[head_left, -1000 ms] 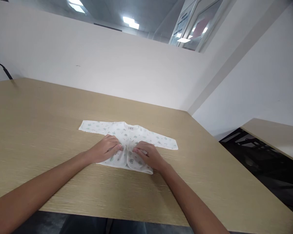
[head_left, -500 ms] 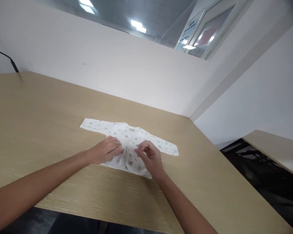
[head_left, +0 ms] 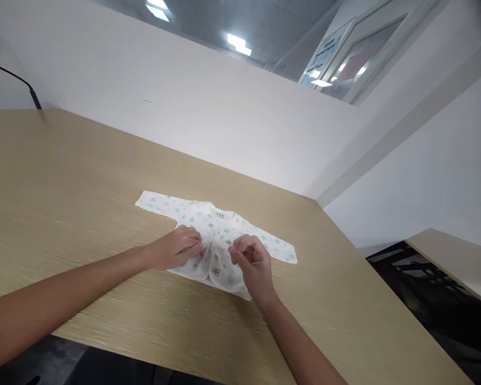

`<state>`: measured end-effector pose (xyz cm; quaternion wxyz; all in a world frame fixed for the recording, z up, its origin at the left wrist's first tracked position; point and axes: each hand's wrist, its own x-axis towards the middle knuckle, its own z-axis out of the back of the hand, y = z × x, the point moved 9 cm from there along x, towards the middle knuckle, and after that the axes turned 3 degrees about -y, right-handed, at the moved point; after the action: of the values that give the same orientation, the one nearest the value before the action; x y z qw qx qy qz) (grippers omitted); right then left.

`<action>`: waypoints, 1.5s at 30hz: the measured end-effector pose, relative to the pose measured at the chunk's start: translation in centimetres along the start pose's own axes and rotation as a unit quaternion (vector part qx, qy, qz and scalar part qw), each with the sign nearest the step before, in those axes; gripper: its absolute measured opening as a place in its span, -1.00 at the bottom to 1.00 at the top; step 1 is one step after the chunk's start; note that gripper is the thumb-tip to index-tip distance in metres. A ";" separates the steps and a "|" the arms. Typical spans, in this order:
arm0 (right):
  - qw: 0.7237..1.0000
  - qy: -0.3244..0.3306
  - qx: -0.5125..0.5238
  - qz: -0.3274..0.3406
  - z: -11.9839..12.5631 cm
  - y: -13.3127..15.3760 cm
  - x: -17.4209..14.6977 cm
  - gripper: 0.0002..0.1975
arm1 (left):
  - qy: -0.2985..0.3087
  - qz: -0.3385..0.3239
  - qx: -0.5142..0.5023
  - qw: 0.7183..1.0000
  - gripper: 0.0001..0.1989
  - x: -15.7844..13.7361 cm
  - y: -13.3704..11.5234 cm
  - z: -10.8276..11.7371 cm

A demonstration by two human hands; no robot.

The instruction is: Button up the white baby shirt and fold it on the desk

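A small white baby shirt (head_left: 224, 231) printed with little green and grey figures lies front up, its collar away from me and both sleeves spread out. My left hand (head_left: 180, 247) rests on the shirt's left front, its fingers curled and thumb pressed in, closed on the cloth near the front opening. My right hand (head_left: 254, 263) is held over the right front panel with thumb and forefinger pinched together. What is between those fingertips, if anything, is too small to make out. Under the two hands, the lower front edges curve apart slightly.
The shirt lies on a light wood-grain table (head_left: 104, 171). Behind it rises a white wall (head_left: 192, 112) with a window above. A black cable (head_left: 34, 96) comes down at the far left. Beyond the table's right edge is a dark gap beside another tabletop (head_left: 457, 256).
My right hand has shifted slightly to the right over the shirt, still pinched. My left hand stays nearly in place on the cloth. The whole view has shifted a little.
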<state>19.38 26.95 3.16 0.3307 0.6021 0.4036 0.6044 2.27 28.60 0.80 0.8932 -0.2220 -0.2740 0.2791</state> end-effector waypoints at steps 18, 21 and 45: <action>0.996 -0.017 -0.053 -0.076 0.9 -2.1 -0.1 -0.66 | -0.008 -0.009 0.008 1.000 -0.48 -0.1 -0.1 0.0; 0.995 -0.005 -0.066 -0.076 0.7 -2.1 -0.2 -0.71 | -0.003 -0.009 0.005 1.000 -0.47 0.0 -0.2 -0.1; 0.956 0.175 -0.230 0.045 -3.9 0.1 -1.8 -0.97 | -0.093 -0.101 0.027 0.990 -0.72 -0.6 -3.5 0.3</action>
<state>15.59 24.98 2.59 0.3568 0.4120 0.2778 0.7911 2.96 25.70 2.67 0.8934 -0.1417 -0.3687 0.2141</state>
